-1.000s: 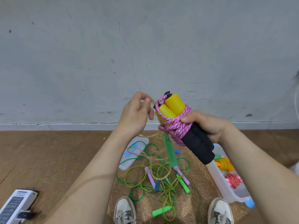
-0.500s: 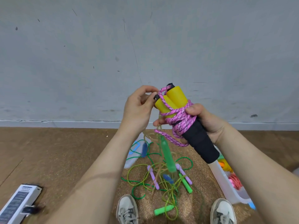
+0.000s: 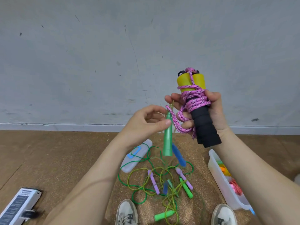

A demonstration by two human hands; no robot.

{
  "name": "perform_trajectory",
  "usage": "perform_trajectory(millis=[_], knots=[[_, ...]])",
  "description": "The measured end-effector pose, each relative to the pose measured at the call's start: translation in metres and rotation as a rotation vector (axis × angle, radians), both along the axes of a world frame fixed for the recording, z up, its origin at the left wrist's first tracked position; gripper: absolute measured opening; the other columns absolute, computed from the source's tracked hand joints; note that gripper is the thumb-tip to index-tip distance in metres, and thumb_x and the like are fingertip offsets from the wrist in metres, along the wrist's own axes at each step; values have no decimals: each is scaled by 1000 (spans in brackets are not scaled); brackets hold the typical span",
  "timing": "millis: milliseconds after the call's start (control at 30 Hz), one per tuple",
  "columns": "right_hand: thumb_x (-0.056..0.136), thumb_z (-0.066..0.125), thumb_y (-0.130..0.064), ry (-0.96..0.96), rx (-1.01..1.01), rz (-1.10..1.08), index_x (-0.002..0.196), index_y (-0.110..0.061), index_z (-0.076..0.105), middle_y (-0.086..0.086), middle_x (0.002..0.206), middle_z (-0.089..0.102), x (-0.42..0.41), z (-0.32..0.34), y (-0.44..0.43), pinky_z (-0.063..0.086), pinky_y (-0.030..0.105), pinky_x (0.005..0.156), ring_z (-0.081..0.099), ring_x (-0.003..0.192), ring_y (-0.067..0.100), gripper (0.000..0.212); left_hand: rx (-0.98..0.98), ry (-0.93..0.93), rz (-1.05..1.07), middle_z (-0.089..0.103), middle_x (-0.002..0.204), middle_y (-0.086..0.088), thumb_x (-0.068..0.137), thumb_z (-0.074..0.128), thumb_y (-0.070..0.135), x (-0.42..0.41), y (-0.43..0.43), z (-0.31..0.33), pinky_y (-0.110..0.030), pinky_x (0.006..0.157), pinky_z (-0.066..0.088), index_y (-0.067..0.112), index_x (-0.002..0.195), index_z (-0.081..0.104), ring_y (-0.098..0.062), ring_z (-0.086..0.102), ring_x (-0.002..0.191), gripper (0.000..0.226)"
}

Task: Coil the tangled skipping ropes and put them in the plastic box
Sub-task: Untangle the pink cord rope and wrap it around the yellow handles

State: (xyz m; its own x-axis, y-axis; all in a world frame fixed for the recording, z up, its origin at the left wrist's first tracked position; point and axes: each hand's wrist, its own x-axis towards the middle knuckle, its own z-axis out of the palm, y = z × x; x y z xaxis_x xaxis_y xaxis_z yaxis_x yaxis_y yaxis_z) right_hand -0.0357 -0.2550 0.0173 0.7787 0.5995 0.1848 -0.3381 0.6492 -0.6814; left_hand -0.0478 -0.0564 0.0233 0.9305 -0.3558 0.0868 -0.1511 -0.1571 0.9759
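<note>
R hand (image 3: 214,109) is up high in front of the gray wall (image 3: 97,62), w/ fingers curled tight round a pink rope (image 3: 194,101). The rope is wound many times round two foam handles (image 3: 205,127), yellow at the top & black at the bottom, held side by side & nearly upright. One loose pink loop hangs down on the left of the bundle. L hand (image 3: 142,125) is a bit lower & to the left, close to R hand but not touching it. Its thumb & first finger pinch the top of a green handle (image 3: 168,140), which hangs straight down. A thin yellow-green cord goes up from its tip toward R hand's fingertips; can't tell if they hold it. A blue handle (image 3: 178,155) shows just right of it & lower, blurry. On the floor below, on a brown mat (image 3: 199,189), lies a tangle of ropes (image 3: 155,181): green & yellow-green cords w/ purple, green & blue handles. The plastic box (image 3: 219,177) sits on the right, by the right shoe (image 3: 224,215), w/ orange & pink ropes inside. Its lid (image 3: 136,158) lies left of the tangle. The left shoe (image 3: 127,211) is at the near edge. A white box (image 3: 17,207) lies near, well off to the left.
</note>
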Motion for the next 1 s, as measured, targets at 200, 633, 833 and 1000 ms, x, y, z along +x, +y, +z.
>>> perform_trajectory(millis=[200, 633, 833, 1000], knots=[[61, 79, -44, 15, -21, 2, 116, 2, 66, 13, 135, 58, 1, -2, 1, 52, 21, 45, 63, 54, 8, 73, 316, -491, 442, 51, 83, 10, 74, 78, 27, 6, -12, -8, -21, 70, 40, 34, 82, 63, -2, 48, 76, 18], [66, 60, -30, 132, 11, -165, 121, 7, 51, 23, 118, 64, -18, 11, 14, 54, 28, 43, 68, 55, 18, 67, -218, 123, 401, 64, 68, -6, 86, 66, 12, -4, -25, -2, -34, 71, 56, 5, 70, 69, -15, 59, 65, 17], [55, 79, -44, 62, -89, -310, 122, -9, 52, 16, 128, 61, -3, 4, 2, 54, 26, 50, 60, 51, 15, 80, -199, 240, 488, 66, 73, -12, 81, 58, 4, 2, -22, -14, -33, 65, 52, -1, 72, 62, -19, 60, 64, 11], [59, 78, -39, 89, -14, -223, 113, -3, 56, 19, 124, 63, -9, 4, 8, 54, 27, 46, 63, 50, 16, 68, -213, 351, 355, 66, 69, -6, 81, 54, -4, -1, -28, -15, -32, 59, 55, 15, 83, 48, -18, 59, 50, 20]])
